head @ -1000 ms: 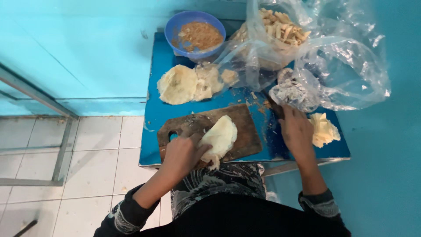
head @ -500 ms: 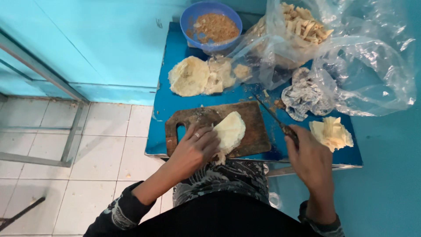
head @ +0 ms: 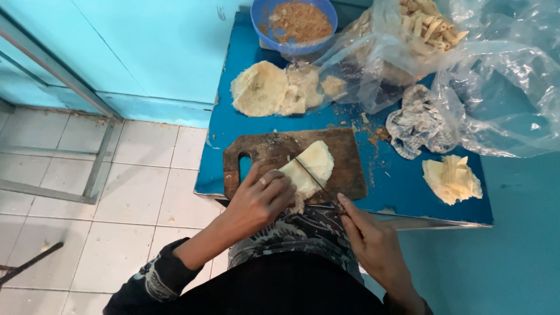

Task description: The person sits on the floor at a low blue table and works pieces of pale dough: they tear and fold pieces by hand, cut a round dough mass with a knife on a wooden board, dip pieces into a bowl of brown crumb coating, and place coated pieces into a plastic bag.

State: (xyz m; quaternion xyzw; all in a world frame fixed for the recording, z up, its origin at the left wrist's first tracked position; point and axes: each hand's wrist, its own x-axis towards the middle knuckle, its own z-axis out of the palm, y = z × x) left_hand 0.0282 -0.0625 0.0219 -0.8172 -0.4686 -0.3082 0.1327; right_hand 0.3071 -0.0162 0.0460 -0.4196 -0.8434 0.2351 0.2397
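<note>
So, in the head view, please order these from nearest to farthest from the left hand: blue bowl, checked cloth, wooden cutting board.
1. Wooden cutting board: directly under the left hand.
2. Checked cloth: to the right, on the table.
3. Blue bowl: at the far edge.
</note>
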